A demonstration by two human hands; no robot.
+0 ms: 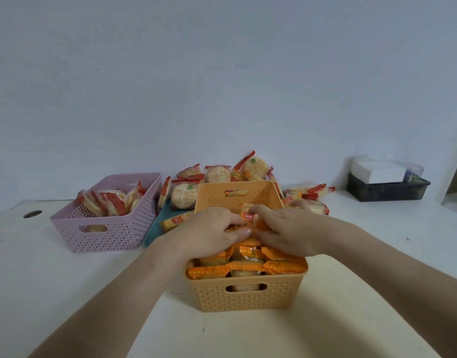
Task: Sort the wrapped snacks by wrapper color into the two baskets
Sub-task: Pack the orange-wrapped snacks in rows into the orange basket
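An orange basket (248,297) stands in front of me, packed with several orange-wrapped snacks (244,266). Both hands are over its middle. My left hand (209,232) and my right hand (289,233) together pinch one orange-wrapped snack (248,217) upright above the packed rows. A pink basket (106,232) at the left holds several red-wrapped snacks (111,201). Behind the orange basket lies a loose pile of red-wrapped snacks (217,174), with more to its right (310,193). One orange-wrapped snack (174,220) lies between the baskets.
The white table (67,293) meets a plain wall at the back. A dark tray with a white box on it (387,188) stands at the far right. A round cable hole (32,213) is at the left. A teal cloth (155,231) lies under the pile.
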